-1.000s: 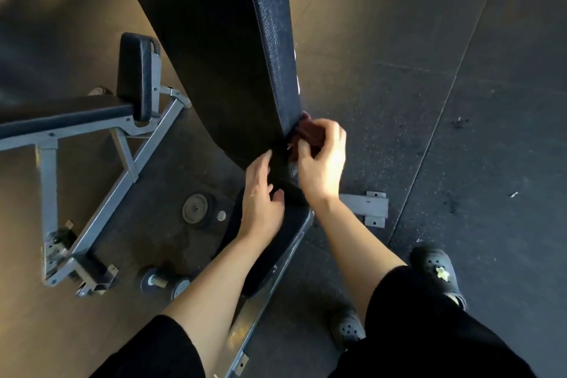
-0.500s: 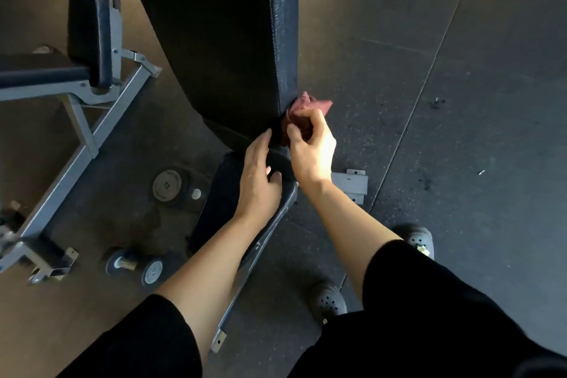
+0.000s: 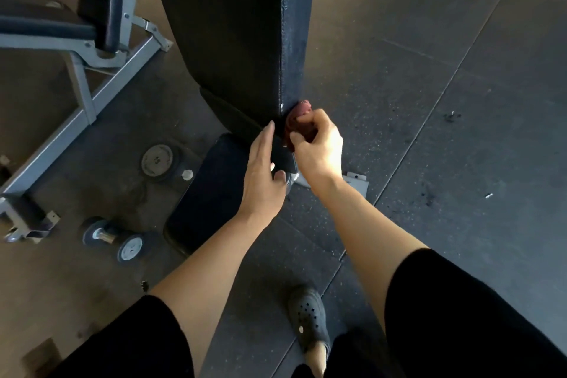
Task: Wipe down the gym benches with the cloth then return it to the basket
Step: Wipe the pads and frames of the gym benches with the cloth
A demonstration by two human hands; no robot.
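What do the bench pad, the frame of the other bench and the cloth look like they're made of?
Bench pad: black vinyl or leatherette, judging by its pebbled grain and slight sheen.
Frame: grey painted metal, probably steel, with square tubing and bolted brackets.
Cloth: soft dark red fabric, bunched in the right hand; the weave is too small to tell.

Dark rubber tile floor (image 3: pixel 445 163), seams running diagonally, right of the right hand (image 3: pixel 319 147). Small debris specks on the tiles far right of that hand. Left of the left hand (image 3: pixel 264 175), floor tone turns brownish.

On the floor: bench (image 3: pixel 233 40) with upright black backrest above both hands, seat pad (image 3: pixel 208 193) just below-left of the left hand. Grey foot plate (image 3: pixel 356 184) just right of the right wrist. 1 weight plate (image 3: pixel 157 159) flat, left of the left hand. 1 dumbbell (image 3: pixel 113 238) below-left of it. 2nd bench (image 3: pixel 76 49), grey frame, far left. Shoe (image 3: pixel 308 316) below both hands.
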